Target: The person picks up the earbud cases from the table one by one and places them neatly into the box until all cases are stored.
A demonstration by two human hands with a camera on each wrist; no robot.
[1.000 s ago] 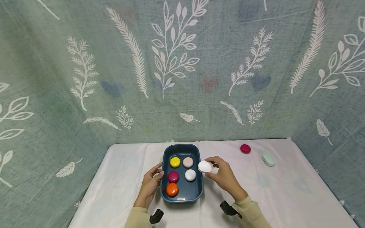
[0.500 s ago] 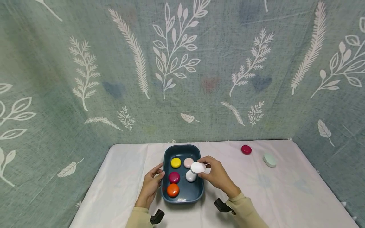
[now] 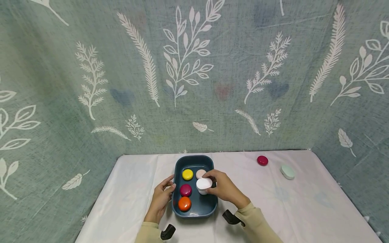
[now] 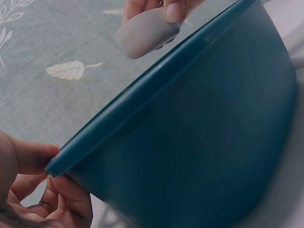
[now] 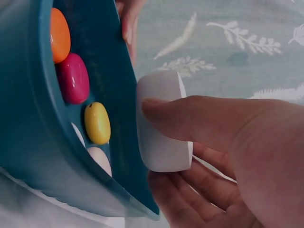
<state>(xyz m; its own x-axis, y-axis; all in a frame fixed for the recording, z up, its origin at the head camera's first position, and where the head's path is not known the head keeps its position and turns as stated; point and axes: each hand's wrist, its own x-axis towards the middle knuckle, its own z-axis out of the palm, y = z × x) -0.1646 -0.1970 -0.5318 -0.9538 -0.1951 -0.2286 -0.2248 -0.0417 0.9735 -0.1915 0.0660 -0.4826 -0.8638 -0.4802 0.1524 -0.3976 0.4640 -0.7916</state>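
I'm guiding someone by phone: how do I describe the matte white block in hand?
On the white tablecloth, find the dark blue rounded rectangular tray. Over its right half, the right hand pinches a thick matte white block. Unlike the glossy round yellow piece lying inside, it alone is held up.

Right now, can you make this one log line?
left hand: grips blue tray | right hand: holds white block above tray | tray left side: yellow piece, magenta piece, orange piece

The tub (image 3: 201, 206) looks like smooth, softly shiny plastic; 3 pebbles (image 3: 184, 204) in it, orange, magenta and yellow, are glossy. The block (image 3: 203, 183) is matt, smooth; the curtain (image 3: 225, 111), woven cloth.
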